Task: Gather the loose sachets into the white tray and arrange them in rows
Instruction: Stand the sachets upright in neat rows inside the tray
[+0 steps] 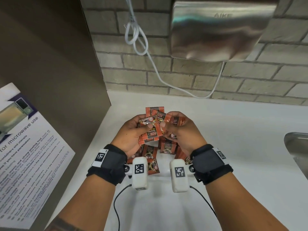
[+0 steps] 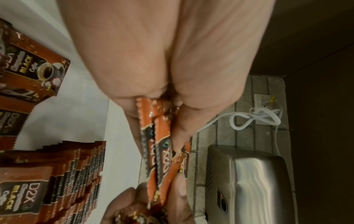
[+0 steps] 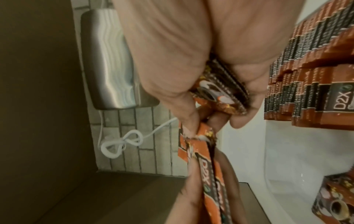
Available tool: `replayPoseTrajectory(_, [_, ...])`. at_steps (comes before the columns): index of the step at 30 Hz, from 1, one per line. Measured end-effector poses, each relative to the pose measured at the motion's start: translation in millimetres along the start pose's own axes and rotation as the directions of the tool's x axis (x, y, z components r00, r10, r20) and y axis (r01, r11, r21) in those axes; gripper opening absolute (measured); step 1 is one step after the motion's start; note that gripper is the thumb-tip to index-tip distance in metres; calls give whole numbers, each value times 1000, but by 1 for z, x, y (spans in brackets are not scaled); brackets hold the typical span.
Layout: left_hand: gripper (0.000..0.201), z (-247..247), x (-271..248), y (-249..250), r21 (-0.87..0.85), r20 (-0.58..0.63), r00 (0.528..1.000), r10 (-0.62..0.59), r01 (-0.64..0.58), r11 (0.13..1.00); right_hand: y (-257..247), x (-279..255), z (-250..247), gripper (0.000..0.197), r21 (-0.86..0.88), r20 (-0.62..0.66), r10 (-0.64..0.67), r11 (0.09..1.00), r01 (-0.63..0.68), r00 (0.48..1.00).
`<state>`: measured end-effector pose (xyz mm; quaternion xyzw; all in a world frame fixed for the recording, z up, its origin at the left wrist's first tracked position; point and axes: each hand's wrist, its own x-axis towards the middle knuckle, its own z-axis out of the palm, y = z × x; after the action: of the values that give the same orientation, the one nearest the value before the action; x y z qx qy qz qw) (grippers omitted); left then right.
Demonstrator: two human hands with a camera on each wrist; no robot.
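Both hands are raised together over the white tray (image 1: 164,173). My left hand (image 1: 146,126) grips a small stack of orange-brown D2X coffee sachets (image 1: 150,130), thumb on top. My right hand (image 1: 168,125) grips more sachets (image 1: 176,121) and pinches the edge of the left hand's stack. The left wrist view shows the held sachets (image 2: 161,136) edge-on. In the right wrist view another bunch (image 3: 216,94) sits in the right palm. Below, sachets (image 1: 168,147) lie in the tray, a packed row (image 2: 76,174) stands on edge, and one sachet (image 2: 38,72) lies flat.
The tray sits on a white counter (image 1: 233,130). A brown cabinet side (image 1: 58,64) with a microwave notice (image 1: 25,155) stands on the left. On the brick wall hang a steel hand dryer (image 1: 221,29) and a looped white cable (image 1: 138,39). A steel sink (image 1: 298,147) lies at the right.
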<state>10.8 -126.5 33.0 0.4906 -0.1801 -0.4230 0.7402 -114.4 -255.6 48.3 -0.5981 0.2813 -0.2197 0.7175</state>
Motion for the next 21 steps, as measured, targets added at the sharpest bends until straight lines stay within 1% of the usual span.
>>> replayPoseTrajectory(2, [33,-1,-1,1,7,8,1000,-3,3,1000,-2,2,-3,22,61,-6,19,998,-19,1000])
replayPoseTrajectory(4, [31,-4,-1,1,14,1,1000,-8,8,1000,-3,5,-9,18,201,-46,54,979,-44,997])
replayPoseTrajectory(6, [31,-6,-2,3,13,-7,1000,-18,18,1000,-3,7,-17,19,332,-83,85,942,-53,993])
replayPoseTrajectory(7, [31,-7,-3,4,14,-7,1000,-21,21,1000,-3,9,-20,22,343,-94,78,938,-41,993])
replayPoseTrajectory(8, [31,-8,-3,4,15,-4,1000,-24,24,1000,-4,9,-22,26,329,-93,65,944,-31,994])
replayPoseTrajectory(10, [30,-6,-4,5,39,1,1000,-26,26,999,-6,10,-20,32,234,-110,17,972,9,994])
replayPoseTrajectory(12, [30,1,-3,3,108,-1,1000,-18,18,994,-5,11,-11,32,42,-139,-72,996,79,988])
replayPoseTrajectory(14, [30,11,-1,-1,169,6,1000,-17,16,985,-2,9,5,27,-138,-151,-133,984,112,980])
replayPoseTrajectory(15, [32,15,-1,-2,177,9,1000,-25,23,984,2,9,12,27,-159,-155,-134,981,109,979])
replayPoseTrajectory(17, [34,17,-2,-4,158,24,999,-49,45,986,8,7,22,29,-127,-148,-99,989,81,984])
replayPoseTrajectory(21, [29,5,-5,3,39,33,994,-102,101,994,11,12,20,26,-72,-148,-56,996,45,987])
